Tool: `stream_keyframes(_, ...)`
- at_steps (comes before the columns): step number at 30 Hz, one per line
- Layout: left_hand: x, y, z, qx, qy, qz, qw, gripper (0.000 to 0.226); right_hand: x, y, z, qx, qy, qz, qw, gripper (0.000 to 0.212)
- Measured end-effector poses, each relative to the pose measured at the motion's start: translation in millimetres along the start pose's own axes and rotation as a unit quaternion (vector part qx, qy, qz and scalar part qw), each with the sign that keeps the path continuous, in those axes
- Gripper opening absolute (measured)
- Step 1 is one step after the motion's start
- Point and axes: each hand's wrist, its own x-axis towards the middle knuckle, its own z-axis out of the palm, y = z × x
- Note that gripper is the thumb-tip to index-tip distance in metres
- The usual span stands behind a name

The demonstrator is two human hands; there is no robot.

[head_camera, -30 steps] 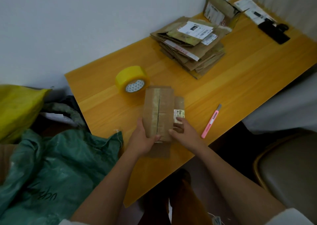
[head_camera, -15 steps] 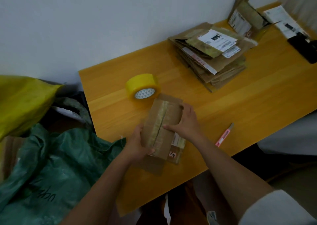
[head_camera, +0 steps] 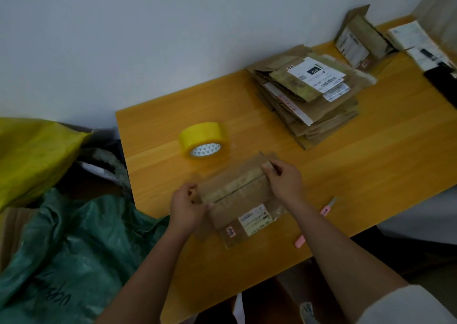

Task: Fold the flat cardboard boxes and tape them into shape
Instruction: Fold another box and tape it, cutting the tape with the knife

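Left hand [head_camera: 186, 206] and right hand [head_camera: 284, 180] grip the taped cardboard box [head_camera: 237, 195] by its ends.

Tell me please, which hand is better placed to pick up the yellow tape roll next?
Probably the left hand. The yellow tape roll stands beyond the brown cardboard box, nearer its left end, while the right hand holds the far end.

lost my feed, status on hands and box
Left hand and right hand grip the box ends. Seam untaped. Tape roll just behind, nothing blocking.
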Motion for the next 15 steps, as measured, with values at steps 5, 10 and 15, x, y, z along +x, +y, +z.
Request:
stream_keyframes(5,4,20,16,-0.05,0.017,-0.03,0.998,0.017,-2,4,-8,-0.022,0.003,-0.006,1.0,0.038)
stream_keyframes(10,5,20,31,-0.003,0.052,-0.025,0.998,0.022,4,16,-10,-0.027,-0.04,0.005,0.999,0.027)
stream_keyframes(15,10,26,27,-0.005,-0.004,-0.07,0.998,0.019,10,16,-6,-0.102,-0.014,0.009,0.995,0.033)
